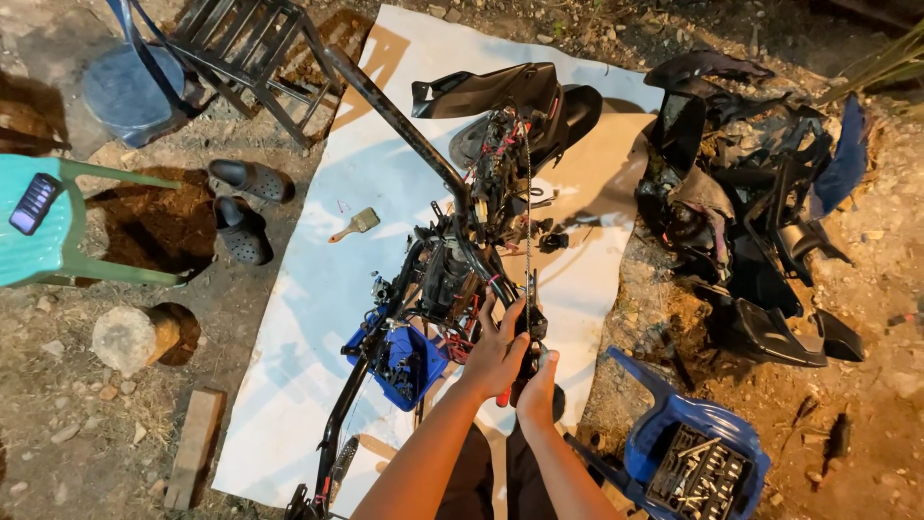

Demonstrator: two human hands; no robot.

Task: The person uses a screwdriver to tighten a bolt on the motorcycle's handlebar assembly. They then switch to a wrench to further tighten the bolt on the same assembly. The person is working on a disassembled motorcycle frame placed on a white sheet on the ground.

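Observation:
A stripped motorbike frame (423, 154) with bare wiring lies on a white sheet (318, 279). My left hand (496, 351) rests with spread fingers on a dark part of the frame near the wiring. Just below and to its right, my right hand (537, 393) grips a red-handled tool (510, 390) pressed against the same spot. A thin chain or cable (527, 193) runs straight up from my hands toward the front of the frame.
A heap of black body panels (751, 221) lies at right. A blue stool holding a socket tray (698, 472) stands near my right arm. A blue bin (404, 361), paintbrush (354, 224), black clogs (241, 207), green chair with phone (35, 202), a stump and a brick lie left.

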